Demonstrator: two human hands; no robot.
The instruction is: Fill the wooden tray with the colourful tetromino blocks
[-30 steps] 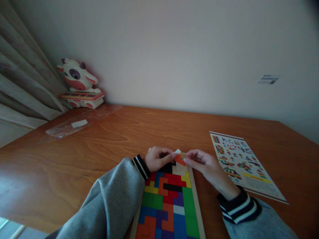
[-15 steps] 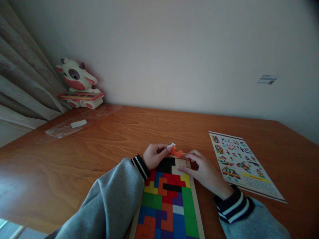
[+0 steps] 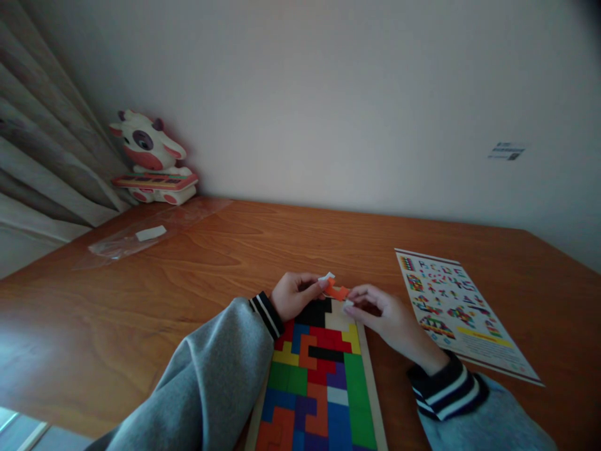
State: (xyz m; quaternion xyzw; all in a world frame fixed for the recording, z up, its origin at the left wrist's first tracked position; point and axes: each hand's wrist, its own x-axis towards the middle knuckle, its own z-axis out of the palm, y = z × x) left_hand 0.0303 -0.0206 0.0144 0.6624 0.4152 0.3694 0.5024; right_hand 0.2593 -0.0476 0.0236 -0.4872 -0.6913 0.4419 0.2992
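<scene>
My left hand (image 3: 297, 297) is closed at the far end of the puzzle board, pinching an orange puzzle piece (image 3: 336, 290) and a white piece (image 3: 327, 276) between thumb and fingers. Across from it, my right hand (image 3: 385, 318) has thumb and forefinger closed on a small white puzzle piece (image 3: 348, 304), just above the board's far right corner. Beneath both hands lies the wooden puzzle board (image 3: 370, 391), filled with red, blue, green, yellow, purple, orange and black blocks. Pale wood shows by the black block (image 3: 313, 312). My left forearm covers part of the board's left edge.
A printed sheet of block pictures (image 3: 462, 310) lies on the wooden table (image 3: 225, 257) to the right. Further left are a clear plastic bag (image 3: 117, 247) with a white label and a cow-shaped toy keyboard (image 3: 157, 181) by the curtain (image 3: 42, 150).
My right thumb and forefinger have come together on a small white piece and lifted a little at the board's corner. My left hand still holds the orange and white pieces, shifted slightly right.
</scene>
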